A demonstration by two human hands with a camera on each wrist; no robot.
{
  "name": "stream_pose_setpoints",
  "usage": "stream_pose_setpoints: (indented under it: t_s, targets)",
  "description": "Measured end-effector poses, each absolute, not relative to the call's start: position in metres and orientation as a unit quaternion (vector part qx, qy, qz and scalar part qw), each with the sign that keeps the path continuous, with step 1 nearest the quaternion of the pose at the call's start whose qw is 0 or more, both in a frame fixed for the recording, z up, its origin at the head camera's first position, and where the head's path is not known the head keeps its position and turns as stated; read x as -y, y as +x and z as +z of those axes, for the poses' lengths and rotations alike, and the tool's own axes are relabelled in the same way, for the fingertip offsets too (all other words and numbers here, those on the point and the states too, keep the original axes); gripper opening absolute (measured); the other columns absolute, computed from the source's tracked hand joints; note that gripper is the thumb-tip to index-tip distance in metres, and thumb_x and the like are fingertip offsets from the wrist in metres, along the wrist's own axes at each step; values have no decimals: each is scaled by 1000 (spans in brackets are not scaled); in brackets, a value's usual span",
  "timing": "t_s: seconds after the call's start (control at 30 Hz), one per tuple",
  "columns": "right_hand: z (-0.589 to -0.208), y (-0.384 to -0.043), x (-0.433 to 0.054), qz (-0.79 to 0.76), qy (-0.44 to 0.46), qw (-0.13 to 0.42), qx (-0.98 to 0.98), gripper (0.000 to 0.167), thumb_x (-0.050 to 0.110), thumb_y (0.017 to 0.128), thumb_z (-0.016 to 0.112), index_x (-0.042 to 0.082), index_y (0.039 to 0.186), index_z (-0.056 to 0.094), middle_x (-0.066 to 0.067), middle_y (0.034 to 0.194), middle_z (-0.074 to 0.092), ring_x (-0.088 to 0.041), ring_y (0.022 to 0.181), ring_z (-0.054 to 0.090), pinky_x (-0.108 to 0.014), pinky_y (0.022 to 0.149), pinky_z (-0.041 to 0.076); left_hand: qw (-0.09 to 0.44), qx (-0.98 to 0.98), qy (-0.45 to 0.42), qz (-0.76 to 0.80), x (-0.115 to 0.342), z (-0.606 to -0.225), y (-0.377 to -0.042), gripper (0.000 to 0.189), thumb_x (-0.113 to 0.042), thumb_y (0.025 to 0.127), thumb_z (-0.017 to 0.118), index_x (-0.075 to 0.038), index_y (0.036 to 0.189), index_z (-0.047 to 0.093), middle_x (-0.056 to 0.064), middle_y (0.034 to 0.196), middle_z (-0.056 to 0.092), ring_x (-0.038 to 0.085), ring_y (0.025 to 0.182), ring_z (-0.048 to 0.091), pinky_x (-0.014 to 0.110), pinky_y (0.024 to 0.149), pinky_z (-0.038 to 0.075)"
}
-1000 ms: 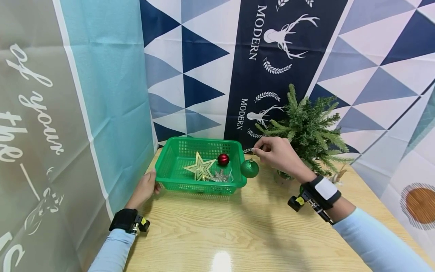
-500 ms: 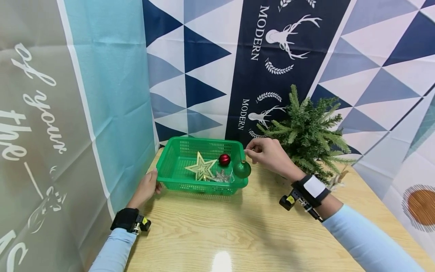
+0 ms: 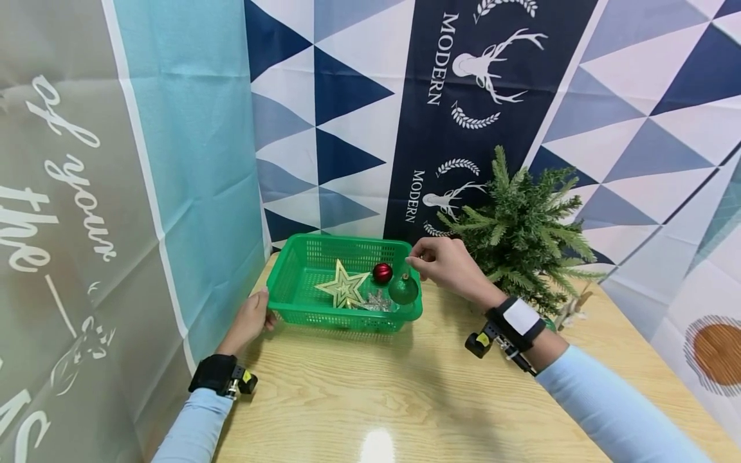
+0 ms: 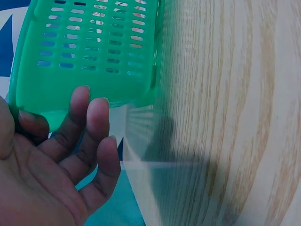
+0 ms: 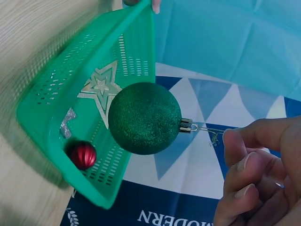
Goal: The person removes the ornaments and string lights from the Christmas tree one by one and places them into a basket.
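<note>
A glittery green bauble (image 3: 403, 290) hangs by its string from my right hand (image 3: 454, 269), over the right end of a green plastic basket (image 3: 324, 317). Thumb and index finger pinch that string, as the right wrist view shows. My left hand (image 3: 249, 321) grips the basket's left rim, its other fingers (image 4: 98, 117) loosely bent beside the wall. Inside the basket lie a gold star (image 3: 341, 287), a shiny red bauble (image 3: 382, 272) and a silver glittery ornament (image 3: 378, 301), partly hidden in the right wrist view.
A small artificial fir tree (image 3: 521, 231) stands at the back right of the wooden table (image 3: 359, 386). Close by its base is a small pale object (image 3: 572, 310), unclear in kind. Patterned cloth (image 3: 347, 128) hangs directly behind the basket.
My right hand has moved left with the green bauble, from beside the basket's right edge to above its inside. The left hand has stayed on the rim.
</note>
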State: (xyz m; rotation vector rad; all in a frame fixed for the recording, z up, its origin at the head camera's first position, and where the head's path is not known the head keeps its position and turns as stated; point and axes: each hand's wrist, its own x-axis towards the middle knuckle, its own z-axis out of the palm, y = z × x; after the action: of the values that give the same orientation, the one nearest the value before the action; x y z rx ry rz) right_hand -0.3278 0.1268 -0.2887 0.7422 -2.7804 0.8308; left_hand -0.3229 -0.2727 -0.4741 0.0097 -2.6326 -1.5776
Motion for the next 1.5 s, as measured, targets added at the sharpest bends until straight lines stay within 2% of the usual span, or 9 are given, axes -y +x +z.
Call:
stream_pose_setpoints:
  t_s: [0.23,0.43,0.63,0.9,1.17,1.5]
  targets:
    - [-293,-328,-122,270,251,63,927,10,29,96,61,22,96,68,3,64,64,-16,52,54,-28,49,41,35,856,5,-515,271,-475,-322,61,-53,104,15,-1,89,45,18,80,61,23,65,59,36,69,50]
    - [-294,-327,-118,269,261,69,924,10,28,96,61,22,96,69,4,62,63,-16,51,55,-28,49,41,36,854,4,-520,272,-474,-321,58,-51,104,16,-3,84,41,18,80,61,24,65,59,37,69,50]
    - [-295,-329,-113,274,267,65,922,9,27,96,62,21,94,69,0,64,66,-15,51,56,-29,48,43,36,854,6,-519,272,-475,-320,54,-46,106,17,-3,91,47,16,80,61,23,65,59,37,69,51]
    - [-294,-330,-104,276,269,63,920,10,28,95,62,22,94,69,-1,64,67,-20,53,61,-29,49,45,36,855,10,-517,272,-476,-320,56,-47,106,16,-4,95,49,17,80,61,22,65,59,36,69,50]
    - [-293,-331,-97,270,278,72,919,12,30,95,62,21,95,70,5,62,65,-14,55,61,-28,52,42,36,861,5,-507,273,-473,-321,57,-47,105,16,-3,96,50,17,80,62,22,64,59,35,68,51]
    - [-297,-336,-88,278,279,76,916,9,31,94,63,25,92,70,6,62,67,-10,55,62,-27,47,39,33,858,7,-513,271,-472,-322,56,-47,105,17,-2,93,49,17,79,62,21,64,58,34,68,50]
